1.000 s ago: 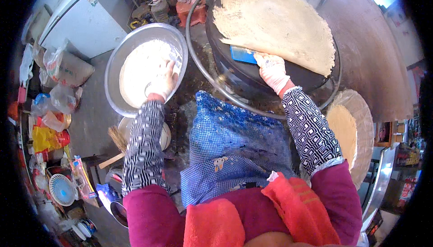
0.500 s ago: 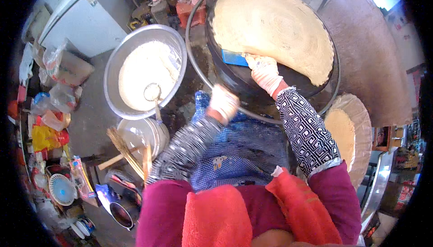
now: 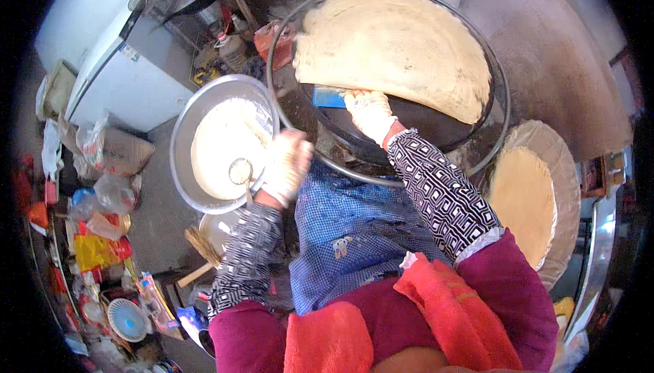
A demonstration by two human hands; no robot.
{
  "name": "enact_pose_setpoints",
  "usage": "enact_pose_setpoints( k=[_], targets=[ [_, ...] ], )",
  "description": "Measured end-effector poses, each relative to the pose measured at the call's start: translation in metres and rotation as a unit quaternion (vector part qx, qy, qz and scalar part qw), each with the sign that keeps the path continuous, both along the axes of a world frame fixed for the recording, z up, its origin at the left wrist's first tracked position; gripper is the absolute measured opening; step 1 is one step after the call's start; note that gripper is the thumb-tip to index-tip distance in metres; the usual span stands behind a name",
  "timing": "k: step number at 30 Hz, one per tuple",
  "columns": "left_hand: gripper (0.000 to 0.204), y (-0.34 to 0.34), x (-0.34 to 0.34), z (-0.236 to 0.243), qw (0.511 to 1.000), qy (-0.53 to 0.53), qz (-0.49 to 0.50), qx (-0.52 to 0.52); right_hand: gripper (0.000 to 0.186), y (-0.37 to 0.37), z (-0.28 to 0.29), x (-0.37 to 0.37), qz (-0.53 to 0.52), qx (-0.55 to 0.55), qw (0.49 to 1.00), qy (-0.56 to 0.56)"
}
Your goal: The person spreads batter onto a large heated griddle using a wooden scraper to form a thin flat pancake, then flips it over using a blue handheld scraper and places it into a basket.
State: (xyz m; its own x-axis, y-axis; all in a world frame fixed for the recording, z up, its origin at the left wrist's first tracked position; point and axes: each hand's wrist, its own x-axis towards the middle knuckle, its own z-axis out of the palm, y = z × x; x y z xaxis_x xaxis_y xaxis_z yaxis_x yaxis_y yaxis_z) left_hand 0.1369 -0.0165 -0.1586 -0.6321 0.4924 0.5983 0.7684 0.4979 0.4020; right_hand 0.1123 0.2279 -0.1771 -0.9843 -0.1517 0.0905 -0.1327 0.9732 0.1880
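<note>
My right hand [image 3: 371,115], in a pale glove, is closed on a blue scraper [image 3: 328,96]. The scraper's blade lies along the near left edge of a large, thin, tan pancake [image 3: 395,42], which covers the far part of a round black griddle [image 3: 429,119]. Its near edge looks straight and lifted or folded. My left hand [image 3: 286,165], gloved too, is smeared by motion beside the right rim of a grey metal basin [image 3: 180,155]. Pale batter [image 3: 221,145] fills the basin, with a ladle [image 3: 240,171] in it. How the left fingers are set does not show.
At right, a stack of thin round pancakes [image 3: 523,203] lies on a cloth-lined round tray [image 3: 563,189]. A brown board [image 3: 538,66] stands behind it. Below the basin are a bucket [image 3: 216,231] and a straw brush [image 3: 202,247]. Bags [image 3: 112,148] line the left side.
My left hand has moved left, from near the griddle's front rim to the basin's edge. My right hand and the scraper have shifted slightly along the pancake's edge, which now looks straighter.
</note>
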Motion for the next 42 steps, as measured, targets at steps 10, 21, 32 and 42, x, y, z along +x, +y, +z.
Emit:
enact_pose_setpoints(
  k=[10,21,32,42],
  targets=[
    [0.052,-0.045,-0.115,-0.022,0.899,0.094,0.086,-0.42,0.035,0.021,0.009,0.006,-0.022,-0.027,0.997,-0.062],
    [0.025,0.173,0.17,-0.043,0.804,-0.087,-0.174,-0.562,0.032,0.03,0.002,0.001,-0.039,-0.054,0.996,-0.053],
    [0.049,0.025,0.166,-0.096,0.937,-0.088,0.02,-0.337,0.026,0.047,-0.024,0.001,-0.039,-0.032,0.995,0.082],
    [0.064,0.032,0.174,-0.114,0.909,-0.163,0.098,-0.37,0.032,0.051,-0.013,-0.006,-0.094,-0.047,0.994,-0.012]
  ],
)
